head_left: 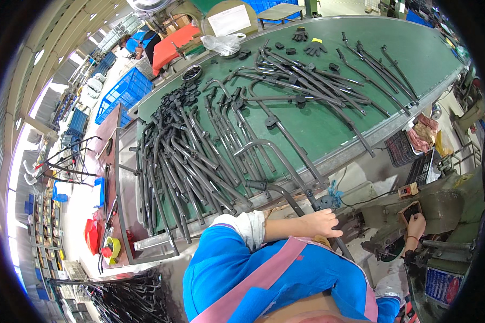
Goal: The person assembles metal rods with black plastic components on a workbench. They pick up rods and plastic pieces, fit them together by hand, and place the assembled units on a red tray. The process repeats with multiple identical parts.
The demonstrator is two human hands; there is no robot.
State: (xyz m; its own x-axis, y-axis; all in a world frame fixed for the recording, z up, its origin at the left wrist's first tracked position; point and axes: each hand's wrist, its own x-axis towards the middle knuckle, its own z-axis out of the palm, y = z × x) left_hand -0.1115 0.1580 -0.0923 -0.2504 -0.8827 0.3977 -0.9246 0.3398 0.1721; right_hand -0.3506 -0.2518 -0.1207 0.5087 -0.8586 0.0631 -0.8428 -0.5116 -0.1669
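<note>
My left hand is closed round a dark bent metal tube, whose hooked upper end reaches out over the table edge. A round dark plastic joint sits on the tube just above my fingers, beside a scrap of blue plastic. Over on the machine at the right, my right hand has its fingers drawn together at a small open box with dark contents. Its fingertips are partly hidden there, and what they hold is too small to make out.
A green table carries heaped bent tubes, black round caps and dark gloves. The green machine stands close on the right. Behind the table are blue crates and another person.
</note>
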